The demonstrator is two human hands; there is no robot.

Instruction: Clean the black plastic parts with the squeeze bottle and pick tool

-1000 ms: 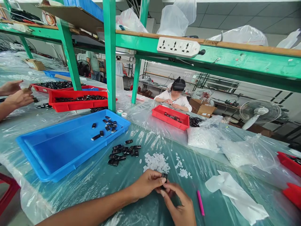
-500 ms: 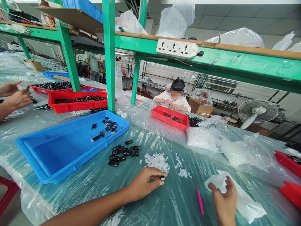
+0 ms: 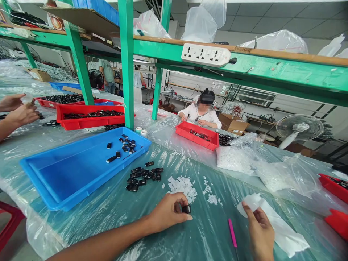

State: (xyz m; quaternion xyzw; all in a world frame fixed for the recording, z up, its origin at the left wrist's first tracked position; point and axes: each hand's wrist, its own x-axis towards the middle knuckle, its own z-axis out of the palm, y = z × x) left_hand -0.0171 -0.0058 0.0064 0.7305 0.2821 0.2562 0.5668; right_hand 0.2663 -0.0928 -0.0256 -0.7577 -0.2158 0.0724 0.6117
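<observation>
My left hand (image 3: 168, 212) rests low on the plastic-covered table, its fingers pinched round a small black part (image 3: 186, 209). My right hand (image 3: 259, 230) is at the lower right, thumb and fingers closed on the near edge of a white paper sheet (image 3: 274, 226). A pink pen (image 3: 232, 232) lies between my hands. Beyond my left hand are a heap of small white pieces (image 3: 181, 185) and a pile of several black parts (image 3: 143, 174).
A blue tray (image 3: 65, 174) with several black parts sits at left, red trays (image 3: 89, 116) behind it. Another person's hands (image 3: 19, 110) work at the far left; a person sits across by a red tray (image 3: 198, 135). Bags of white pieces (image 3: 235, 159), a fan (image 3: 299, 128).
My hands have separated: the right left the black part and moved right to grip the white sheet. The left hand kept the black part and stayed near the table.
</observation>
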